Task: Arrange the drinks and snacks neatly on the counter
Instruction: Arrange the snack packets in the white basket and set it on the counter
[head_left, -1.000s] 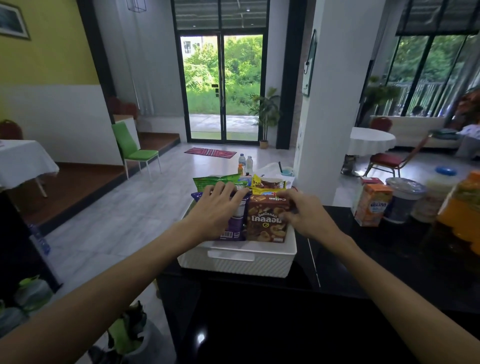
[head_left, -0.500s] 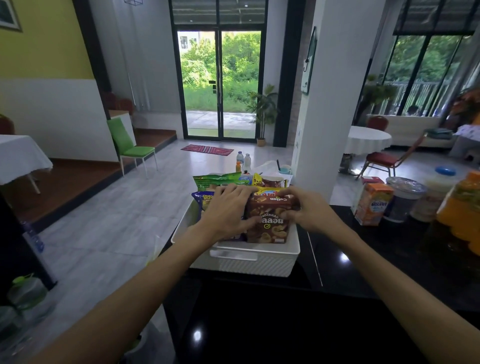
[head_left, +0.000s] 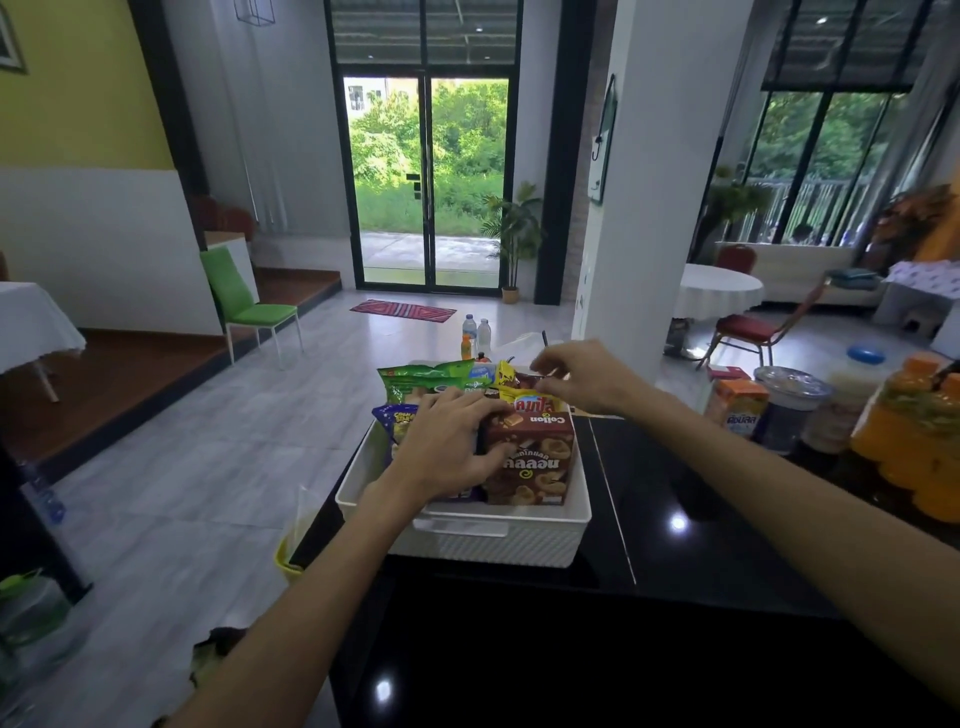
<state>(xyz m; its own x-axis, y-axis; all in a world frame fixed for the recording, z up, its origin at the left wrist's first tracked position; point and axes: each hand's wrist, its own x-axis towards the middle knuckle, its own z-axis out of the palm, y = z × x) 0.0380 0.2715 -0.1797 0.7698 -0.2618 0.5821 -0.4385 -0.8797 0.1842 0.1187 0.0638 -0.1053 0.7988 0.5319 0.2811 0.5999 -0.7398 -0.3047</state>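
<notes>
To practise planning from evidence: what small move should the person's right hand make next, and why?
Probably pinch the yellow packet at the back and straighten it. The right hand hovers over that crowded back row, while the left hand rests on the front packets beside the brown box in the white basket.

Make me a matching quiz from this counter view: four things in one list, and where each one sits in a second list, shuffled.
Column one:
1. brown Collon box
2. green snack bag
3. orange carton
4. green chair

Column two:
A. on the tiled floor, far left
B. on the black counter, right of the white basket
C. front right of the basket
D. back left of the basket

Pairs: 1-C, 2-D, 3-B, 4-A
</notes>
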